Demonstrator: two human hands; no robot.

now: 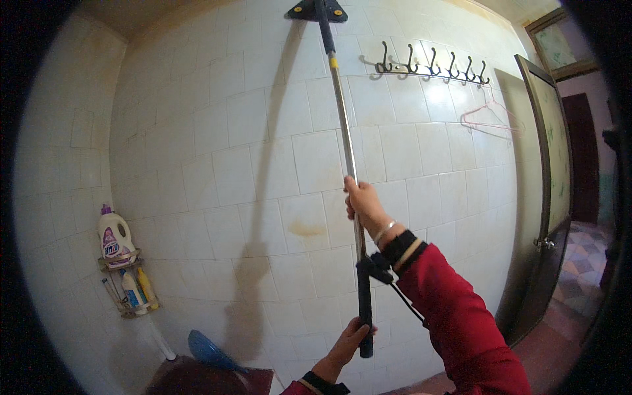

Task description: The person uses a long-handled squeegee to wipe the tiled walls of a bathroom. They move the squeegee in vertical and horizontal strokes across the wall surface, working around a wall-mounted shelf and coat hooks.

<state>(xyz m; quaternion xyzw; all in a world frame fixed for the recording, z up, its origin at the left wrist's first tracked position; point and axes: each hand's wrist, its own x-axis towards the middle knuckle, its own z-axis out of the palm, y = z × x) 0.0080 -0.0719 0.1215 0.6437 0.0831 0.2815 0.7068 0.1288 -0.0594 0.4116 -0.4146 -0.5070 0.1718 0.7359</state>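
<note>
A long-handled mop with a silver telescopic pole [343, 125] stands nearly upright in front of a white tiled wall. Its dark triangular head [306, 10] is high up at the top of the view, partly cut off; I cannot tell whether it touches the tiles. My right hand [367, 205], with a bracelet at the wrist and a red sleeve, is closed around the middle of the pole. Lower down, my left hand [347, 343] grips the black handle [365, 299] near its bottom end. A dark strap-like piece [376, 266] is beside my right wrist.
A corner rack [120, 260] on the left holds a white detergent jug [115, 236] and several bottles. Below leans a blue basin [210, 349]. Black wall hooks [433, 71] carry a pink hanger [490, 117]. A door [546, 164] stands ajar on the right.
</note>
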